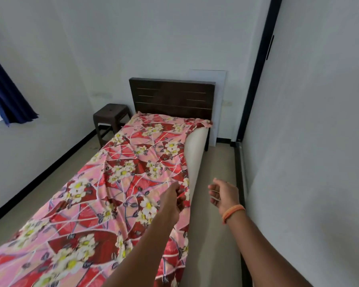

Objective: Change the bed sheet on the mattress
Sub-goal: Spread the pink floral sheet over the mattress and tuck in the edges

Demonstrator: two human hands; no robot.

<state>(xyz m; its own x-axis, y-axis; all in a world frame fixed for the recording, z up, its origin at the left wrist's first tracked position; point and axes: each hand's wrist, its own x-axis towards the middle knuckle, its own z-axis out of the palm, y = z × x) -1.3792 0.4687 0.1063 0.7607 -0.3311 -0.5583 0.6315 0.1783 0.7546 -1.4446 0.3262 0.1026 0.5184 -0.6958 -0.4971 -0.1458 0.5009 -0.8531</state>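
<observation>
We stand at the side of the bed and look down along it. The sheet [120, 183] is red and pink with white and yellow flowers. It lies over the top of the mattress [196, 150] and is full of wrinkles. On our side the sheet does not reach the edge, so a long pale strip of mattress shows from the far end down to near our hands.

Our left hand [171, 200] is on the sheet at its near edge. Its fingers curl in and pinch a fold of the cloth. Our right hand [223, 195] is in the air just beside the mattress, over the floor [218, 235]. Its fingers are loosely curled and hold nothing. It is not touching the sheet. An orange band [232, 212] is on that wrist.

At the far end is a dark wooden headboard [172, 98] against the white wall. A small brown stool [111, 119] stands by it, on the other side of the bed. A blue curtain [6, 94] hangs far off on that side.
</observation>
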